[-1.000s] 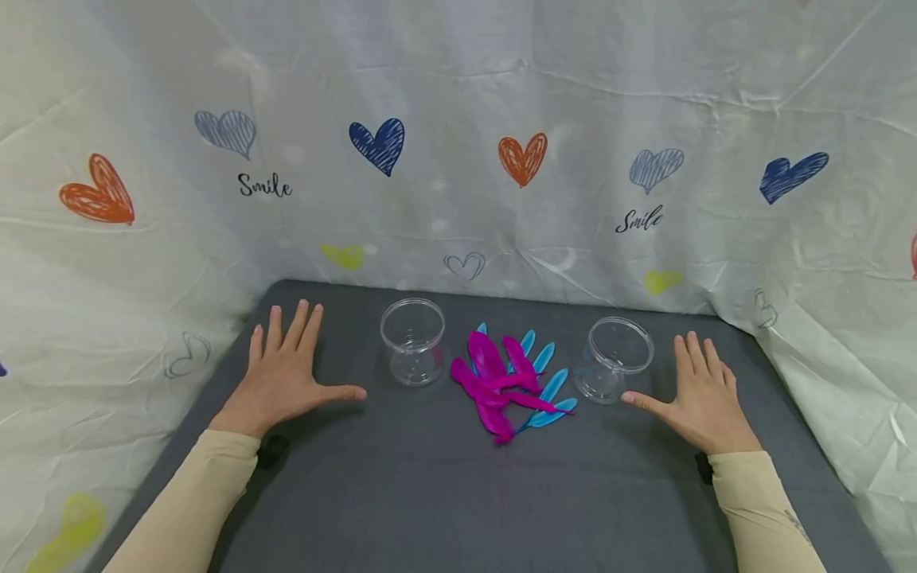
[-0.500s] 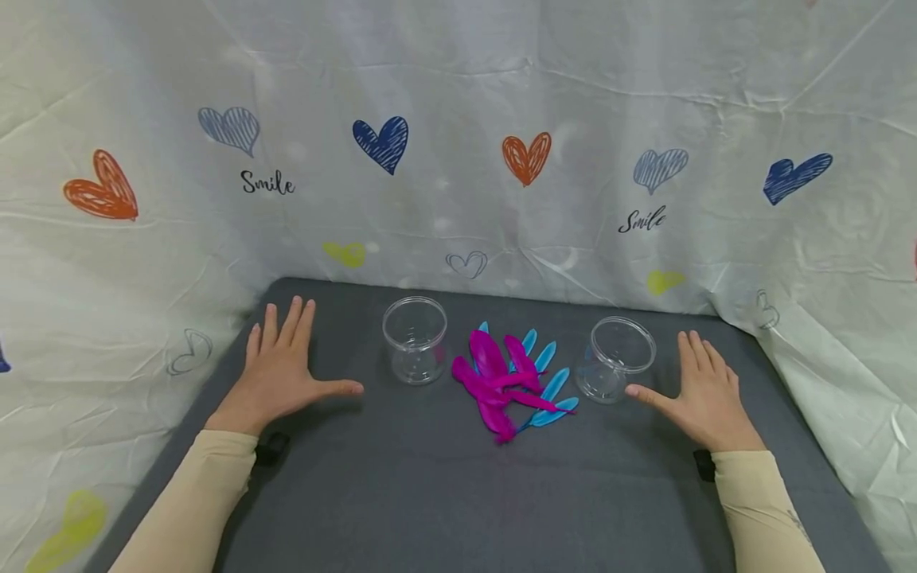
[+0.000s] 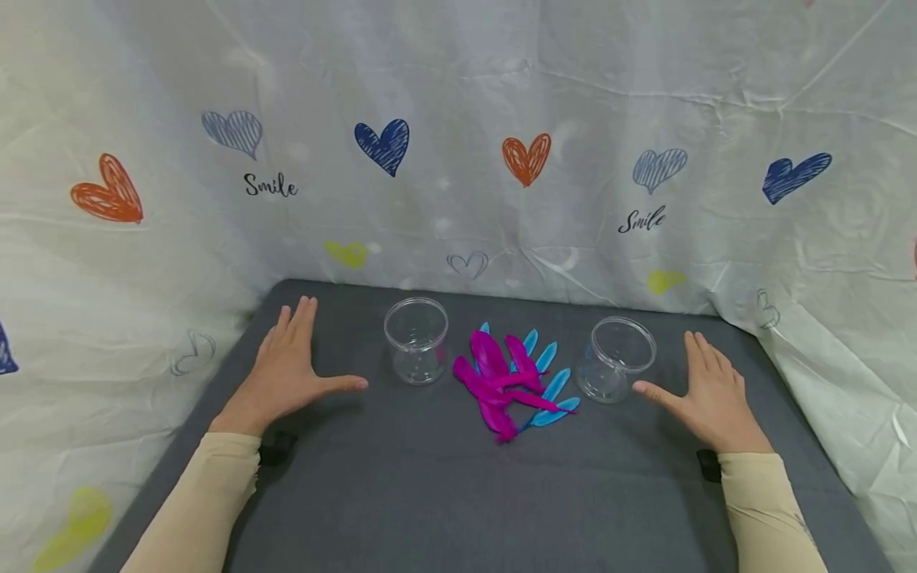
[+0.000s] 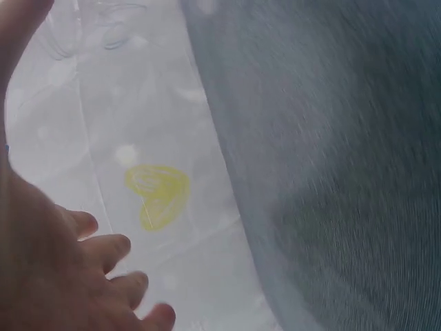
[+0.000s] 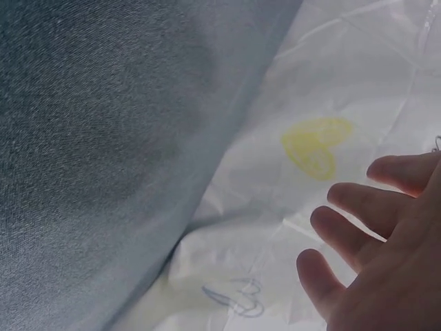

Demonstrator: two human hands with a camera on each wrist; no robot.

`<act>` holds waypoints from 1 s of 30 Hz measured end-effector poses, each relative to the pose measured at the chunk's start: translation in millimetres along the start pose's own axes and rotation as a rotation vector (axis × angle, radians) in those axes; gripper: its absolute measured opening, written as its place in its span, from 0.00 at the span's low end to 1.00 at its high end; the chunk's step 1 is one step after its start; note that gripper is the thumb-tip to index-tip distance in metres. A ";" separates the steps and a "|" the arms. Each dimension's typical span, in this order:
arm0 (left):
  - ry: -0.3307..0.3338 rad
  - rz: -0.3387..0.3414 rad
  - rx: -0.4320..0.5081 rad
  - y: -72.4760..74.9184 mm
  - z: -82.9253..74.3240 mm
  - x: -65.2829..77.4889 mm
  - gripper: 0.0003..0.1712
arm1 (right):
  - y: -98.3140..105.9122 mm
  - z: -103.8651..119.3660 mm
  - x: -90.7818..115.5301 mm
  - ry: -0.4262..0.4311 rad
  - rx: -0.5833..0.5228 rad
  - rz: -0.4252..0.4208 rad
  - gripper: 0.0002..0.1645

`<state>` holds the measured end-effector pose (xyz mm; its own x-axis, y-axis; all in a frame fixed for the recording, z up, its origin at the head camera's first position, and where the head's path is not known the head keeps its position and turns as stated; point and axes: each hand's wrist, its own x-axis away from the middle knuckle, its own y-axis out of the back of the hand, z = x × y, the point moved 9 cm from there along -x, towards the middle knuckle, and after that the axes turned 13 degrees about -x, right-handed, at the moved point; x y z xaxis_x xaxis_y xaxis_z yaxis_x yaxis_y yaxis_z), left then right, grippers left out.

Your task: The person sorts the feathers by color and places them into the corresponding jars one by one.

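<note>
Two clear plastic jars stand on the dark table in the head view, a left jar (image 3: 417,342) and a right jar (image 3: 614,360), both without lids. Between them lies a loose pile of magenta feathers (image 3: 493,358) and blue feathers (image 3: 555,384). My left hand (image 3: 282,378) is to the left of the left jar, fingers extended and thumb stretched toward it, holding nothing. On the other side, my right hand (image 3: 712,398) has its thumb tip close by the right jar, its fingers extended and nothing in its grasp. Each wrist view shows only that hand's spread fingers.
A grey cloth covers the table (image 3: 458,501). Behind it and along both sides hangs a white curtain (image 3: 458,95) printed with hearts and "Smile" lettering, meeting the table's back edge just behind the jars.
The fingers of my left hand have drawn closer together. My right hand has shifted slightly right, its thumb moving a little off the right jar. Jars and feathers stay in place.
</note>
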<state>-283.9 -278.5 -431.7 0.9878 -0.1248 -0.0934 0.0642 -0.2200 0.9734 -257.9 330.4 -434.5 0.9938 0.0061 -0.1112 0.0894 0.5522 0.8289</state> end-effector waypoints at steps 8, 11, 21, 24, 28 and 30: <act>0.043 0.060 0.117 -2.1 -9.8 -3.2 0.89 | -2.7 10.6 -2.4 0.014 -0.029 0.004 0.80; 0.041 0.072 0.141 -6.7 -17.0 -4.8 0.89 | -4.3 15.5 -2.1 0.020 -0.050 0.014 0.80; 0.030 0.088 0.303 -27.5 -52.5 -21.2 0.87 | -10.1 23.0 0.3 0.020 -0.098 -0.006 0.79; 0.025 0.069 0.351 -32.0 -61.1 -26.9 0.86 | -13.9 22.6 2.0 0.012 -0.102 -0.001 0.79; 0.019 0.046 0.420 -37.9 -69.3 -31.4 0.84 | -13.8 22.2 4.5 0.007 -0.117 -0.005 0.79; 0.009 0.043 0.457 -40.2 -73.3 -32.6 0.84 | -10.8 22.4 5.7 0.008 -0.124 -0.015 0.79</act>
<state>-308.2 -194.6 -452.4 0.9895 -0.1351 -0.0513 -0.0440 -0.6196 0.7837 -251.7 305.8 -431.8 0.9918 0.0039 -0.1280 0.0946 0.6515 0.7527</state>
